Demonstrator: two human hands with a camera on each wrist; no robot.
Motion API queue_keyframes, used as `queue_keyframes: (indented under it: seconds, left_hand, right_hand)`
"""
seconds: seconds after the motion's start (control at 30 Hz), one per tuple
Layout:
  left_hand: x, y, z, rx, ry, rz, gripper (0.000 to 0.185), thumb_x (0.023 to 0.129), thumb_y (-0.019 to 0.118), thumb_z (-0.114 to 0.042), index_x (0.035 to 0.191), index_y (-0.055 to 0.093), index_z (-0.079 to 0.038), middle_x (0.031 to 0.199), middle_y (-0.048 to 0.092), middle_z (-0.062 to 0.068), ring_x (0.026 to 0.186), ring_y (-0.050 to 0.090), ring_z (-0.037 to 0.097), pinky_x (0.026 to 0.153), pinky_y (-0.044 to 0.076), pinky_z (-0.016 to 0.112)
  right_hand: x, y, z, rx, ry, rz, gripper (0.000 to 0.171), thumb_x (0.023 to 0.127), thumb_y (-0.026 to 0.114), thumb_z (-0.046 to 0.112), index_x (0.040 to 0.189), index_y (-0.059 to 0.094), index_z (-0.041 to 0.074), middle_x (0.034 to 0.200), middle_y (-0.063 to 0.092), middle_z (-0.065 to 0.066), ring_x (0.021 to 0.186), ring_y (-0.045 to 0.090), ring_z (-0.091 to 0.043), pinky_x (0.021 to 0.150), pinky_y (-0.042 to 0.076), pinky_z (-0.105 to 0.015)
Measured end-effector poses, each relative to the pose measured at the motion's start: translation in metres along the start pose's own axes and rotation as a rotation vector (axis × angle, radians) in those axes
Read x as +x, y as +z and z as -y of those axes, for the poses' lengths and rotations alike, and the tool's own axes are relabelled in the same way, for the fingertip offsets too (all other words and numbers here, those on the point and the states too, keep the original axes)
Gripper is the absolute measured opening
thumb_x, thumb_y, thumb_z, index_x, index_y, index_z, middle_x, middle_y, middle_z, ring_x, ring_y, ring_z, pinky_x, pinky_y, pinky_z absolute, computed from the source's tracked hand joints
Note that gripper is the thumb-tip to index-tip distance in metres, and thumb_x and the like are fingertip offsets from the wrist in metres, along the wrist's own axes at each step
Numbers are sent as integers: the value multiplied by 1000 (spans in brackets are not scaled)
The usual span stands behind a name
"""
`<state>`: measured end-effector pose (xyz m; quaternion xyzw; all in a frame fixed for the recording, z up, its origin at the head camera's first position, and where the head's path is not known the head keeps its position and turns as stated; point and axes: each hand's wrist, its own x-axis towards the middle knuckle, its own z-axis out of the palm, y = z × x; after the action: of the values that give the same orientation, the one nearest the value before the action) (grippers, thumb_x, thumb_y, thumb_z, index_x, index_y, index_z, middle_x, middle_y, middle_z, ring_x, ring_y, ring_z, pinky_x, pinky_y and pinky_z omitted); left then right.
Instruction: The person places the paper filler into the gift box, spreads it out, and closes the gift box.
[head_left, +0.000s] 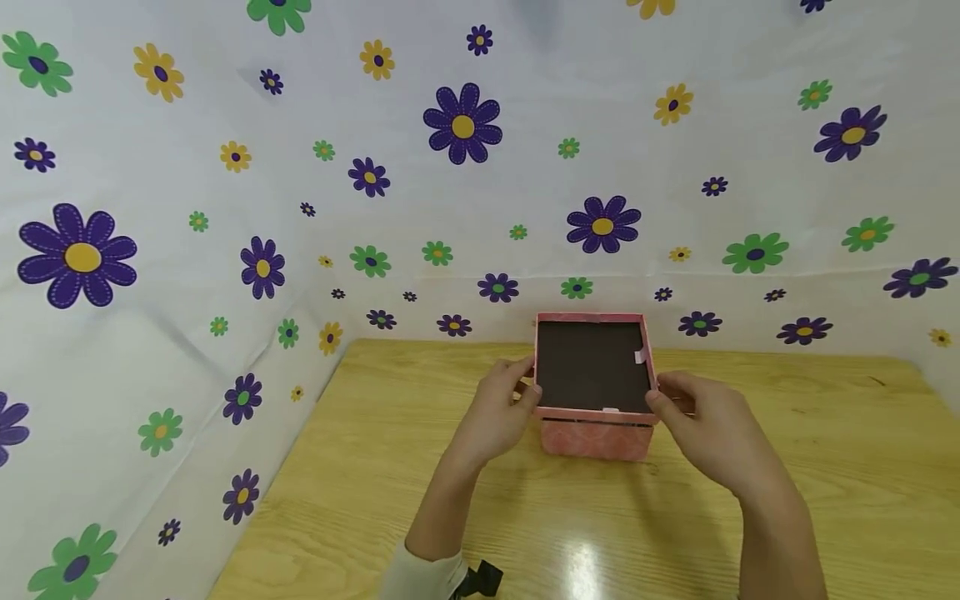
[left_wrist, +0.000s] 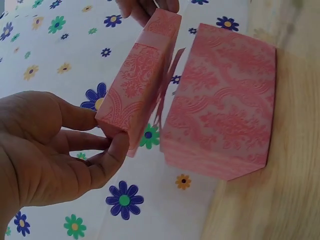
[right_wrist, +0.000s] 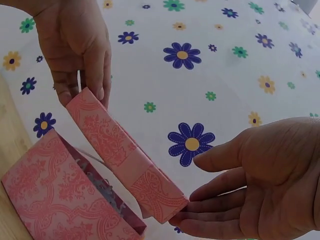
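Note:
A shallow pink patterned box lid (head_left: pixel 592 367) with a dark inside hangs just above a pink box (head_left: pixel 597 440). My left hand (head_left: pixel 495 408) pinches the lid's left end, with the thumb and fingers at its corner in the left wrist view. At the other end, my right hand (right_wrist: pixel 265 185) has fairly straight fingers touching the lid's corner. Its thumb stands apart from the lid. In the right wrist view, the open-topped box (right_wrist: pixel 55 190) shows bluish-grey shredded filling (right_wrist: pixel 102 187). The lid covers most of the box opening in the head view.
The box stands on a wood-grain table (head_left: pixel 375 467), near its back edge. Behind and to the left rises a white flower-printed cloth (head_left: pixel 405 225). A black strap (head_left: pixel 480 577) shows at my left sleeve (head_left: pixel 423 575).

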<state>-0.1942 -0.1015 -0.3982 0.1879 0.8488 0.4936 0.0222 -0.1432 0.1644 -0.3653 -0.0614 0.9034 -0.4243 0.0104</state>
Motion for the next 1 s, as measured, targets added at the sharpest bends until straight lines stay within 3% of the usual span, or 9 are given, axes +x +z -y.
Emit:
queue_keyframes:
  seconds: [0.17,0.33,0.47,0.63,0.77,0.87,0.93,1.0]
  left_hand:
    - [1,7,-4,2,20,-37,47,103,55,-14,149,46,-10,133,52,7,106,55,17,75,54,25]
    - [1,9,-5,7,66,-140,50,98,59,-4,146,49,-14,130,53,6,106,59,18,78,55,26]
    - [1,10,-3,-59,80,-191,50,96,61,1,142,50,-17,130,54,3,115,59,20,89,54,28]
    - [2,6,-3,-168,88,-138,39,102,58,-30,136,51,-15,134,56,1,126,56,18,101,48,35]
    - [1,0,-4,-120,124,-130,42,105,40,-47,129,55,-15,108,60,4,99,58,13,85,51,34]
    - [1,-2,-2,-80,144,-111,39,104,42,-49,122,57,-17,111,61,-1,99,56,12,87,49,33]
    - [3,-4,3,-91,157,-67,36,101,51,-47,122,56,-18,133,57,-8,120,54,9,103,44,32]
    - [6,-4,9,-114,155,-18,39,97,61,-46,125,53,-19,143,49,-11,133,46,9,110,37,32]
  right_hand:
    - [0,-4,-9,19,33,0,63,103,49,45,144,46,-3,126,61,-19,112,59,-33,85,52,-50]
    - [3,-2,-11,70,6,-45,69,102,50,47,151,37,1,121,60,-17,107,57,-31,84,50,-46]
    - [5,-1,-11,127,-9,-64,71,101,47,51,156,29,9,132,54,-20,117,53,-40,91,49,-58]
    - [6,-2,-15,256,-60,-69,62,106,34,49,154,33,10,146,46,-19,130,47,-44,100,40,-65]
    - [7,-3,-18,300,-108,-69,54,108,29,44,141,42,4,139,50,-18,127,50,-37,103,39,-61]
    - [10,-3,-22,264,-111,-71,45,106,40,43,128,49,4,131,54,-13,121,52,-31,97,48,-48]
    - [12,-4,-29,219,-127,-60,39,102,53,41,122,52,7,130,55,-9,121,52,-29,94,49,-38]
    - [15,-5,-39,203,-157,-38,38,96,65,37,124,55,12,137,54,-4,125,53,-31,93,49,-28]
